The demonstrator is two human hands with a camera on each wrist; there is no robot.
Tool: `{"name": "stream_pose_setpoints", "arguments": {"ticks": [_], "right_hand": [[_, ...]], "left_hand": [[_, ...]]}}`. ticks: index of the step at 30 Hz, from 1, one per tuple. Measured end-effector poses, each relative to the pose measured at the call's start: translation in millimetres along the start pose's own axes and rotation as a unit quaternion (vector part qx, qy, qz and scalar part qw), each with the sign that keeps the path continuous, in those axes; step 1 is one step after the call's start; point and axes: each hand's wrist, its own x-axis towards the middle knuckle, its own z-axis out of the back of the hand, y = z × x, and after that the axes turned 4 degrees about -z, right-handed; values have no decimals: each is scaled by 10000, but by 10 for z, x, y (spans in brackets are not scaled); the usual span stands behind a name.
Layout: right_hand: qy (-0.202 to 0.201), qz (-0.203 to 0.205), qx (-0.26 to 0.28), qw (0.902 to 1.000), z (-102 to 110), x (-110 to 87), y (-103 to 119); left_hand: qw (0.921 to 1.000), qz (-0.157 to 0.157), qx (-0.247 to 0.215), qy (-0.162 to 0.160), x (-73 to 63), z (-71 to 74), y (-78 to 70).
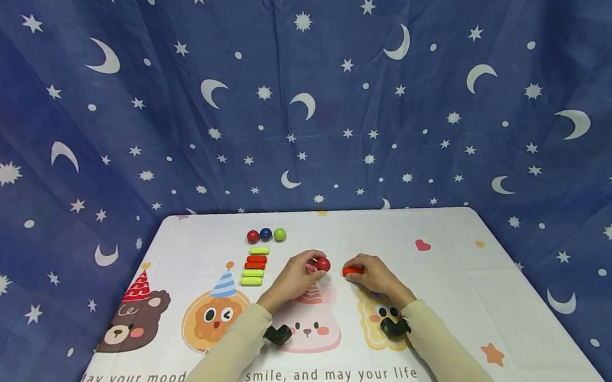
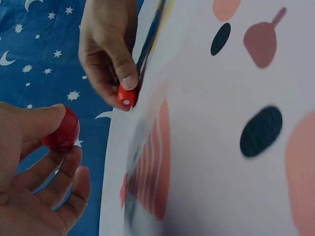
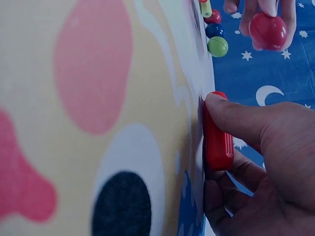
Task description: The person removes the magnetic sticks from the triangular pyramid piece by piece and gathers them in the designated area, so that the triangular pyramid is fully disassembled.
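Note:
In the head view my left hand (image 1: 294, 279) holds a shiny red ball (image 1: 323, 264) between thumb and fingers. The left wrist view shows that ball (image 2: 67, 132) with a thin seam around it, its lower fingers loosely bent. To the right, my right hand (image 1: 374, 276) pinches a red ribbed stick (image 1: 351, 270) low at the tabletop. Seen from the right wrist, the stick (image 3: 218, 135) has rounded ends, with the thumb over one end and fingers beneath. A small gap separates the two hands.
Left of the hands lies a column of yellow-green sticks (image 1: 251, 281) and red sticks (image 1: 255, 265). Behind it a red ball (image 1: 253, 237), a blue ball (image 1: 266, 234) and a green ball (image 1: 279, 235) form a row. A printed white cloth (image 1: 373, 233) covers the table; a starry blue curtain (image 1: 336, 165) hangs behind.

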Motion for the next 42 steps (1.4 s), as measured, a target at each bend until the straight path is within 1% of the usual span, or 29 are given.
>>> {"name": "stream_pose_setpoints", "arguments": {"ticks": [4,8,11,15,18,23,28,33,37,42], "right_hand": [[36,-117,83,9999,-15,-11,2],[14,-101,92,9999,-29,-18,-1],[2,-33,85,10000,-27,-23,-2],[18,45,58,10000,-8,-17,-3],[31,58,47,10000,2,-3,-1],[39,43,58,10000,7,4,4],[59,14,86,9999,4,2,4],[53,88,87,9999,6,-2,1],[40,54,79,9999,7,2,-5],[55,2,75,10000,10,0,-13]], "left_hand": [[9999,-23,18,-138,-55,85,17],[9994,-49,81,-334,-90,161,38],[9987,56,77,-510,-113,237,38],[9971,195,34,-731,-142,373,48],[9959,213,10,-882,-173,474,79],[9941,275,140,-1035,-249,621,143],[9928,382,241,-1110,-342,761,231],[9898,609,317,-1247,-430,898,333],[9866,774,380,-1383,-466,992,422],[9839,752,539,-1527,-464,1086,502]]}}
